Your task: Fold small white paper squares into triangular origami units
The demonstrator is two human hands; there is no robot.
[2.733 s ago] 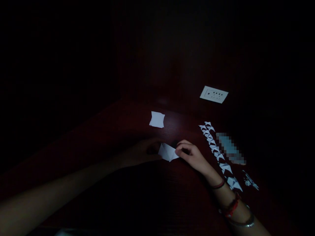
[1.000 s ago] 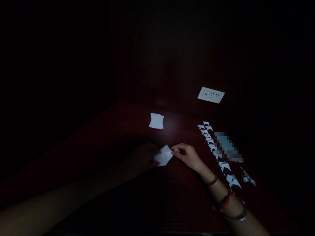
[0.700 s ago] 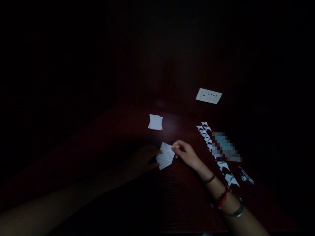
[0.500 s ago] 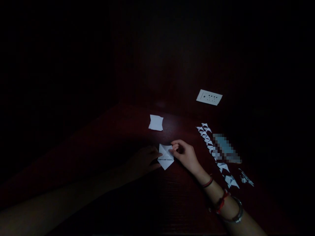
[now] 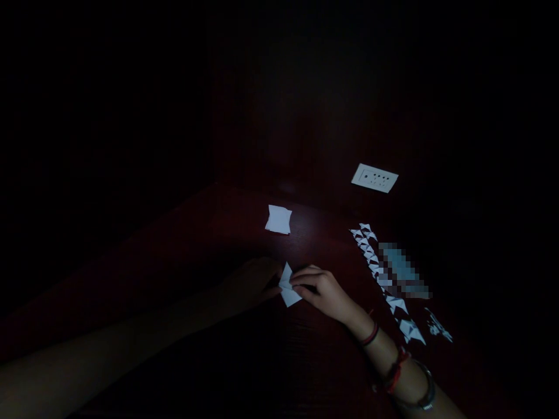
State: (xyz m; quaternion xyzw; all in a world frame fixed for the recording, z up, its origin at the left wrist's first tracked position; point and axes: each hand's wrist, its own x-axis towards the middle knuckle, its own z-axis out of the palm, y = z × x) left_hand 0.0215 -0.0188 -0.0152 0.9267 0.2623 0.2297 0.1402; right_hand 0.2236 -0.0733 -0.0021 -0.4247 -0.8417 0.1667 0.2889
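A small white sheet of paper [image 5: 292, 297], partly folded, lies on the dark red table between my hands. Its pointed upper corner and lower corner show; the middle right is covered by fingers. My right hand [image 5: 322, 289] grips the paper's right side, thumb below and fingers bent over the crease. In deep shadow at the left edge, my left hand [image 5: 261, 280] pinches the paper, its fingertips hard to make out. Beyond them sits a stack of white paper squares [image 5: 278, 219].
To the right runs a row of small folded paper pieces [image 5: 367, 249], with larger folded pieces [image 5: 409, 330] nearer. Beside it lie a blurred-out flat object [image 5: 404, 269] and white scraps [image 5: 439, 327]. A socket plate [image 5: 374, 178] is on the back wall. The surroundings are very dark.
My right fingers have moved down and left over the paper, whose right upper part now shows less. The view has shifted slightly.
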